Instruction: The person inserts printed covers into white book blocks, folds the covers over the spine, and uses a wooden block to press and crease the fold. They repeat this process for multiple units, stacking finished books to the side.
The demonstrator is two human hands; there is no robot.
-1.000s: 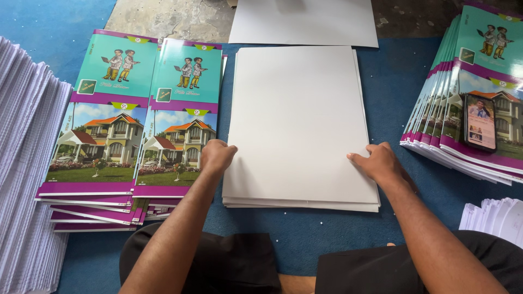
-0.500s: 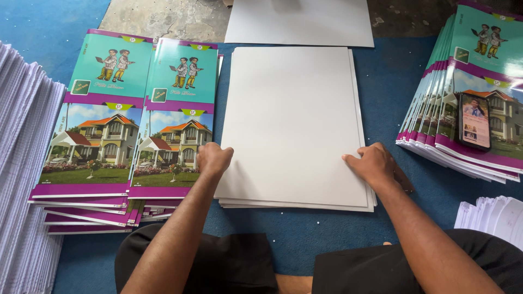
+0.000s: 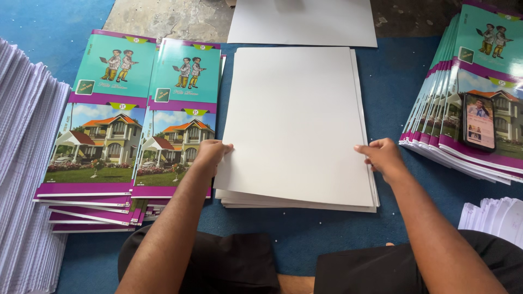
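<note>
Work surface: a blue floor mat, with bare grey concrete floor showing at its far edge. Along the mat's left edge lies a tall fanned pile of white printed sheets. Centre: a stack of large blank white card sheets, its near edge toward the person's lap, its top sheet slightly askew over those beneath. Left of it, just beside, two side-by-side piles of booklet covers in teal and purple with a house picture. At the right edge, a slanted fanned stack of the same teal-and-purple covers, carrying a black smartphone with a lit screen. A single white sheet lies at the far edge; a smaller pile of white sheets sits at the near right corner. The left hand pinches the left edge of the top card sheet, fingers curled narrow; the right hand grips its right edge likewise.
</note>
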